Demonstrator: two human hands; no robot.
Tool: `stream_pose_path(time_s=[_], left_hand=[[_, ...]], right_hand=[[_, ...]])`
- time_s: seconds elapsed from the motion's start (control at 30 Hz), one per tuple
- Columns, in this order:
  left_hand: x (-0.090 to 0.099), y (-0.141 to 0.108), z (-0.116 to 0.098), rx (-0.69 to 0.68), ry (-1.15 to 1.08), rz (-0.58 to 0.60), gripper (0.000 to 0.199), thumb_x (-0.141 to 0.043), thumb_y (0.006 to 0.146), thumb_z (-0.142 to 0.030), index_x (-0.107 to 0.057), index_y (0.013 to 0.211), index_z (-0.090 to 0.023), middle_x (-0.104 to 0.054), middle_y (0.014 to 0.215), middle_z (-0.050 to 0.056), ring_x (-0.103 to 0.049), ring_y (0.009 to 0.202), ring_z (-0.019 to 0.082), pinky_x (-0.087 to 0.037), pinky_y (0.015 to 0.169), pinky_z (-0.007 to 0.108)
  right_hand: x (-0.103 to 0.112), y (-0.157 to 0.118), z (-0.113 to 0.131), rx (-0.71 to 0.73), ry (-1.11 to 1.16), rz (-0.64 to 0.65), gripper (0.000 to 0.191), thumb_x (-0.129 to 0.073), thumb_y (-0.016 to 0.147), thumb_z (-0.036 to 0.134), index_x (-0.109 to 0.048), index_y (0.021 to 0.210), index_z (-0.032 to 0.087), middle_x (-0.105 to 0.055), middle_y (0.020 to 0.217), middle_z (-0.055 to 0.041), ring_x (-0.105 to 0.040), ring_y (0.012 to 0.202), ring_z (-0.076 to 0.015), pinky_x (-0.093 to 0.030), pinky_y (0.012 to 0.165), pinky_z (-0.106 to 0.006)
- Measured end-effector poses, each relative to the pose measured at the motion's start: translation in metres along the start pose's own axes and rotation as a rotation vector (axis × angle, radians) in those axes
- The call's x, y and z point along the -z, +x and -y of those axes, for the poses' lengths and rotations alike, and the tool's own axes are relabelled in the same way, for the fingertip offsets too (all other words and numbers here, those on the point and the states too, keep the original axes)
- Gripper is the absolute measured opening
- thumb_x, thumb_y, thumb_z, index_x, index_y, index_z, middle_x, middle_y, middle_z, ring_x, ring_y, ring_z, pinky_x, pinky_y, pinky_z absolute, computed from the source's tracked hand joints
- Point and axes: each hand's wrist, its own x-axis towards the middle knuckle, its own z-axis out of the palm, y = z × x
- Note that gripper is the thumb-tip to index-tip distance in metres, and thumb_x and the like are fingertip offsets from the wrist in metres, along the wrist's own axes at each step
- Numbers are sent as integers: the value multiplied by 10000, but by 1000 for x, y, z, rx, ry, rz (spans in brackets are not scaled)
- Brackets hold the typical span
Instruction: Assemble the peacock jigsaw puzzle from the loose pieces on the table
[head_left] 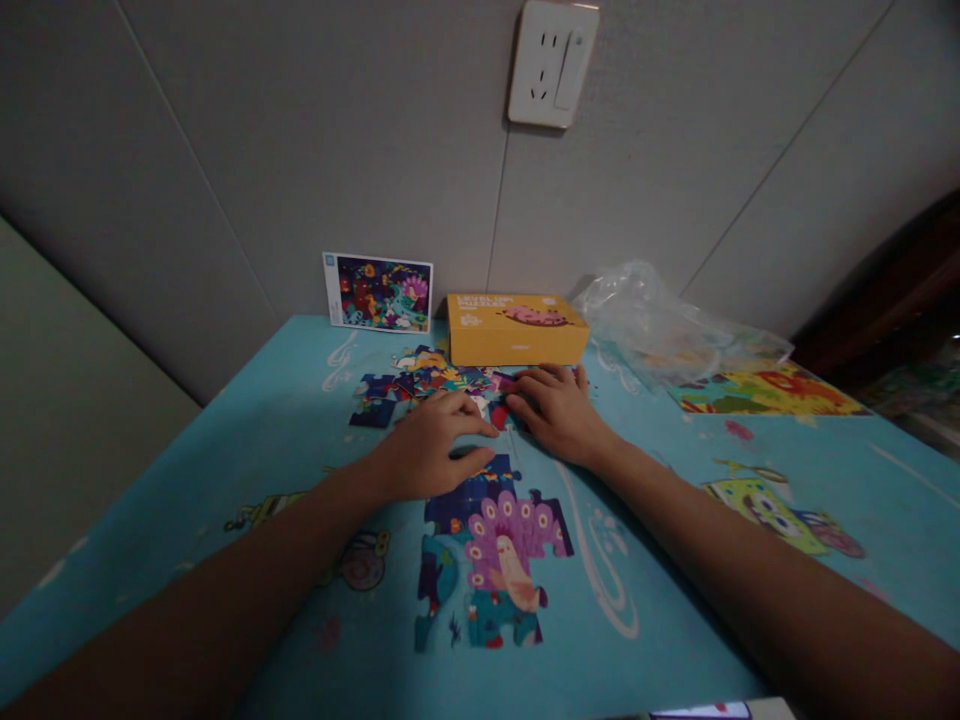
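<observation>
My left hand [435,447] lies low over the near edge of the loose puzzle pieces [442,380], thumb and index finger apart with nothing visible between them. Just below it is a joined puzzle section [517,545] showing a pink peacock-like creature on dark blue and teal; the hand covers part of its upper left. At the right side of the pile, my right hand [559,412] rests with its fingers stretched out over the pieces. Its fingertips reach a purple piece, but I see no grip on it.
A yellow puzzle box [517,335] stands against the wall behind the pile. A picture card [382,293] leans at its left. To the right lie a clear plastic bag [667,325] and a colourful animal picture [780,390]. A blue patterned cloth [262,430] covers the table.
</observation>
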Motion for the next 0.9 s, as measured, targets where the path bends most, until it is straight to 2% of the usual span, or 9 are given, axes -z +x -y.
stream_pose_path(time_s=[0.13,0.33,0.43,0.63,0.7,0.8,0.87,0.9], left_hand=[[2,-1,-1,-30,31,63,289,-649,862,-353,-726,1096,-202,-616,1106,94,-552,1054,245,-429,964,439],[3,-1,0,-39,64,126,330,-633,877,-399,-713,1151,-231,-599,1215,97,-522,1104,263,-397,995,460],[3,0,-1,-33,60,132,330,-634,876,-402,-716,1145,-229,-605,1212,95,-525,1101,261,-396,995,452],[2,-1,0,-38,66,127,330,-633,876,-397,-708,1156,-239,-602,1222,94,-526,1101,267,-402,994,470],[1,-1,1,-42,67,121,319,-637,874,-391,-709,1148,-242,-606,1222,93,-529,1103,272,-405,990,481],[0,1,2,-48,38,96,258,-651,870,-337,-712,1094,-226,-638,1160,80,-558,1070,254,-429,974,458],[-1,2,2,15,-12,7,312,-684,842,-279,-662,1145,-205,-660,1085,65,-597,960,208,-481,905,389],[0,3,2,71,-41,-63,412,-710,818,-255,-609,1214,-199,-664,1055,54,-607,882,180,-504,850,349]], right_hand=[[-2,0,2,-24,-40,-37,239,-526,936,385,-690,1025,236,-667,1143,-85,-479,1112,-319,-174,1041,-612],[-8,4,6,-103,-83,-60,209,-514,930,320,-675,966,193,-671,1048,-118,-490,1065,-309,-282,967,-486],[-8,9,8,-153,-86,-55,217,-526,903,280,-652,1039,168,-671,1074,-131,-500,1068,-316,-282,965,-480],[-7,16,2,-205,-59,-79,429,-609,828,269,-599,1237,141,-656,1138,-158,-505,1091,-332,-298,962,-482],[-4,17,-3,-197,-12,-118,358,-620,830,286,-651,1169,173,-674,1090,-129,-514,1067,-317,-319,940,-462],[2,14,-2,-224,130,-228,169,-602,845,289,-714,920,188,-702,933,-89,-540,977,-280,-353,877,-432],[7,9,4,-248,325,-328,155,-596,841,293,-697,825,178,-695,846,-74,-556,878,-242,-383,807,-394],[8,5,10,-253,460,-357,164,-595,839,306,-685,812,172,-686,814,-67,-559,820,-218,-396,761,-369]])
